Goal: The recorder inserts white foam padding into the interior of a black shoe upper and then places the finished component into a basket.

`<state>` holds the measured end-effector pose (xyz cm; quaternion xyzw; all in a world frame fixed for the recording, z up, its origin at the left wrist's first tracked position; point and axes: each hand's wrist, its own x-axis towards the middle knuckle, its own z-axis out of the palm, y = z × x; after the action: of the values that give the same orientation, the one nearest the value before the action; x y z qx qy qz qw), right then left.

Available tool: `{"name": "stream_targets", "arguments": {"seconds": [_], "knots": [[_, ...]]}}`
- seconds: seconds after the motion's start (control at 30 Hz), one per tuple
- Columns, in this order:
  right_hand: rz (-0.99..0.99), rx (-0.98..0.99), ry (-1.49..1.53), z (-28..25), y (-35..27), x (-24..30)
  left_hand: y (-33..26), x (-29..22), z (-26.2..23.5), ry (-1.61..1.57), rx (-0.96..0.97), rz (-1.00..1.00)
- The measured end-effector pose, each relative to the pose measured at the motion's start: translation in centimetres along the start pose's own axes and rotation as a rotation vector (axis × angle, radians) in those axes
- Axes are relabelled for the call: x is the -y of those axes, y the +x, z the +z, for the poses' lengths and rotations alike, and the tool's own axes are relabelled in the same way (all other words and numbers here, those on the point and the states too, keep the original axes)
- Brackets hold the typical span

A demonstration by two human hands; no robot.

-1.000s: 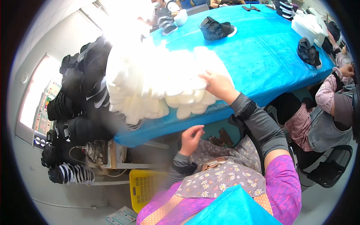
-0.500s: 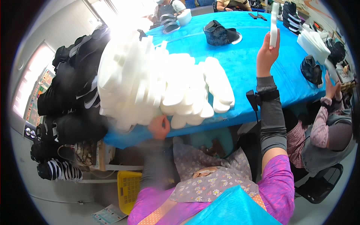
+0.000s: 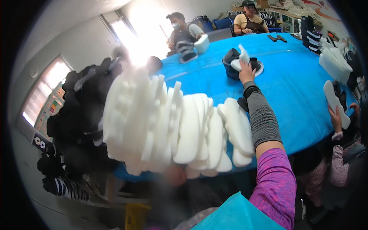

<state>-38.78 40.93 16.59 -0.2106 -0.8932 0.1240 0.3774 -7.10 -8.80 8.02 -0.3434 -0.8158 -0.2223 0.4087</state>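
At the far side of the blue table, my right hand (image 3: 247, 73) reaches to a dark shoe (image 3: 230, 63) with a pale sole edge. A white foam shoe insert (image 3: 243, 53) is gripped in its fingers, right against the shoe's opening; how far it sits inside cannot be told. My left hand (image 3: 174, 175) is a blur at the table's near edge, below a long row of white foam inserts (image 3: 188, 130) standing on edge. Its fingers cannot be made out.
Piles of black shoes (image 3: 92, 103) rise at the left. On the right, a co-worker's hand (image 3: 336, 118) holds a white insert (image 3: 334, 99) beside a dark shoe. White inserts (image 3: 335, 65) and stacked shoes (image 3: 311, 32) stand at the far right. Two people sit across the blue table (image 3: 285, 88).
My right hand has moved from raised on the right, over to the dark shoe, carrying the white insert. The view has tilted up. The co-worker at right now holds an insert.
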Motion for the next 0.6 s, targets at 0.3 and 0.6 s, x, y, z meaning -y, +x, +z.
{"name": "stream_targets", "arguments": {"seconds": [0.3, 0.6], "knots": [[-0.136, 0.27, 0.058, 0.7, 2.0, 1.5, 0.6, -0.5, -0.7, 0.052, 0.083, 0.007], [-0.128, -0.054, 0.474, -10.4, -0.2, -2.2, 1.2, -1.1, -1.2, 0.115, 0.126, -0.079]]}}
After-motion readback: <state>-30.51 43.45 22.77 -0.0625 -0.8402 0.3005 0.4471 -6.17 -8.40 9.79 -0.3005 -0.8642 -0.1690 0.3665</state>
